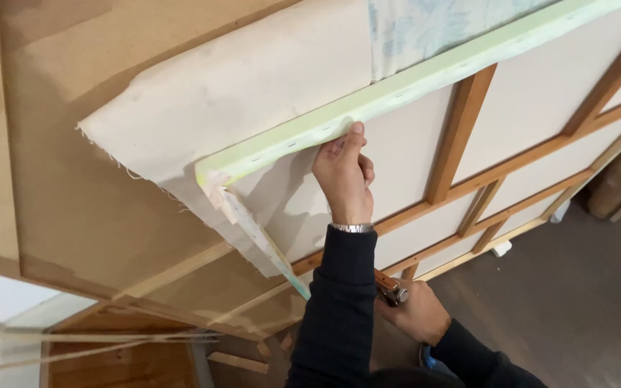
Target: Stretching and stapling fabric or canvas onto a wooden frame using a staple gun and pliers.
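**Stretched canvas, pinned at the folded edge**

Fingers of the left hand (344,172) are held together and pressed onto the pale green folded edge (397,90) of a canvas (253,93), the thumb tip up on the strip and the other fingers curled just beneath it. That hand pinches nothing; it pushes the cloth flat against the wood. The right hand (415,312) sits lower, closed around a metal tool (391,289). It looks like a staple gun, though most of it is hidden behind the left sleeve, so its kind is uncertain.

The canvas is wrapped over a large wooden frame (461,133) with cross-bars, leaning at a slant above a dark floor (583,287). A row of small staples runs along the green strip. At the corner (213,179) the cloth bunches, and a loose frayed flap hangs down.

Judging by how it lies, the cloth is soft, limp and fairly light, and it will slacken wherever nothing holds it. The frame is stiff but thin in its bars, probably awkward rather than heavy. A flat press on the folded edge, close to the last staple, looks the soundest hold. The frayed fringe would likely pull threads if gripped.
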